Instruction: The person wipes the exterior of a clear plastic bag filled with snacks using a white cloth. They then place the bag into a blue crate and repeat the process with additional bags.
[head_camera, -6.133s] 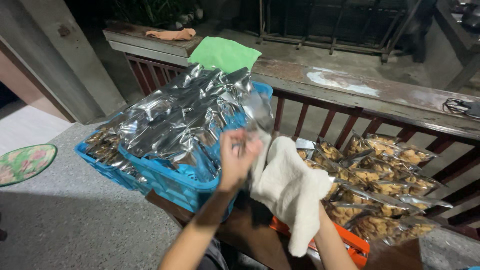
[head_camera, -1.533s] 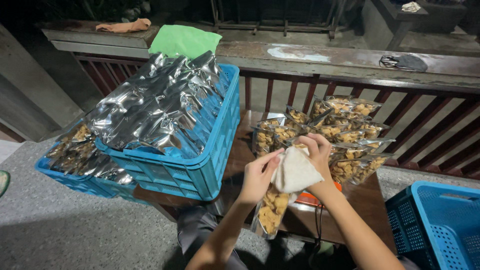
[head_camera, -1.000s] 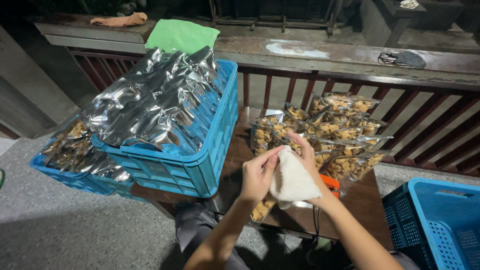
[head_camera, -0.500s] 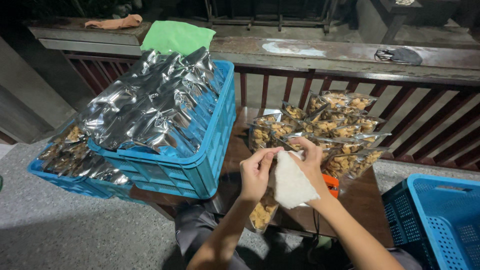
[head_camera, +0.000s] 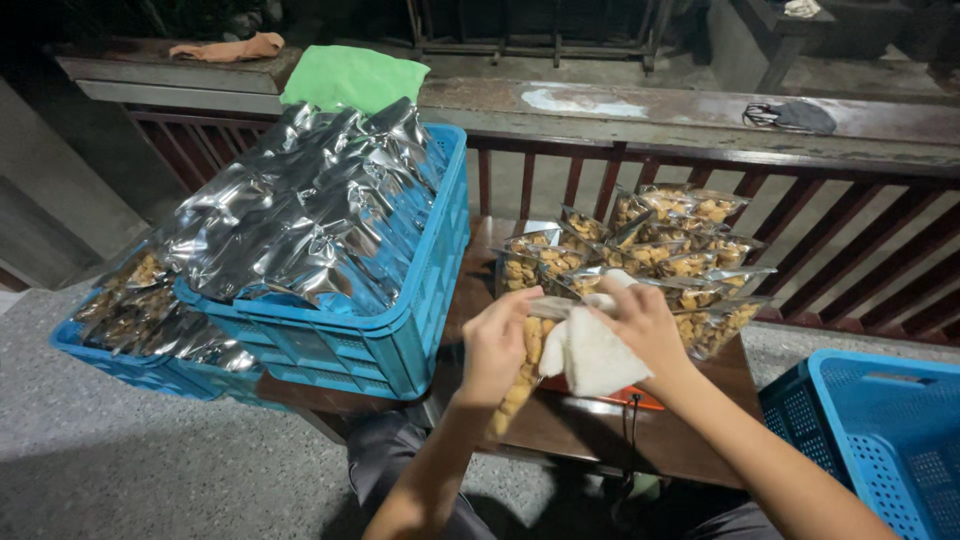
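A clear snack bag (head_camera: 522, 372) is gripped by the left hand (head_camera: 497, 345) above the worktop (head_camera: 570, 420). A white cloth (head_camera: 592, 358) is clutched in the right hand (head_camera: 645, 322), pressed against the bag's top. A blue crate (head_camera: 395, 330) of silver pouches (head_camera: 300, 215) is seen at left.

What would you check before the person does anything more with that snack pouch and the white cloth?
1. Left hand grips the clear snack pouch: ok.
2. Right hand holds the white cloth against the pouch top: ok.
3. Pouch seal closed: cannot tell, hands cover it.
4. Pile of filled pouches sits steady on the wooden table: ok.
5. Blue crate of silver pouches heaped above rim: not ok, could slide.
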